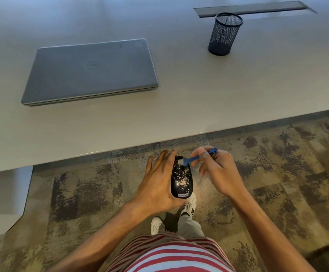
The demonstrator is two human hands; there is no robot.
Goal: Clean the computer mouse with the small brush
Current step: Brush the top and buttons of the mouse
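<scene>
— So, what does the mouse look like?

— Glossy black, oval, speckled with pale flecks, a Lenovo label at its near end. My left hand (159, 181) is wrapped around the mouse (180, 179), held off the desk and above the carpet.

— And the brush?

— My right hand (216, 171) pinches the small blue plastic brush (191, 160), its pale bristles on the mouse's far end.

— What's around you?

— A smooth grey desk (199, 99); a closed grey laptop (91, 71) at eleven o'clock, a black mesh pen cup (224, 34) at one. Mottled brown carpet (277, 173) lies underfoot.
</scene>
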